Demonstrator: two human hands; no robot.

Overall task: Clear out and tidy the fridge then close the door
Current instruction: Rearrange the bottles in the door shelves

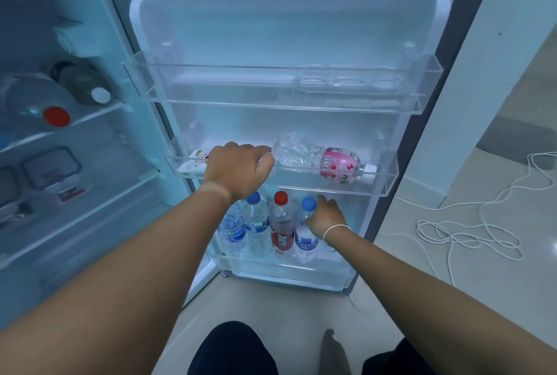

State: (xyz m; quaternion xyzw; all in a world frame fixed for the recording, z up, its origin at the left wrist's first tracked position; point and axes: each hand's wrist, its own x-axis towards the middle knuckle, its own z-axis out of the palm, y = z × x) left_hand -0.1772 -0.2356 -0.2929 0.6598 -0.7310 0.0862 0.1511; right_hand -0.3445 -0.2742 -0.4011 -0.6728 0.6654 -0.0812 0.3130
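Note:
The fridge door (286, 28) stands wide open in front of me. A crumpled clear bottle with a pink label (319, 157) lies on its side in the middle door shelf (388, 181). My left hand (238, 171) is closed over that bottle's base end at the shelf's front rim. In the bottom door shelf (286, 269) several bottles stand upright, among them a red-capped one (281, 224). My right hand (327, 219) grips the blue-capped water bottle (306, 233) at the right of that row.
A white tube (194, 160) lies at the left of the middle shelf. The top door shelf (283, 91) holds a clear egg tray. Fridge interior (60, 133) at left holds bottles and lidded containers. A white cable (470, 230) coils on the floor to the right.

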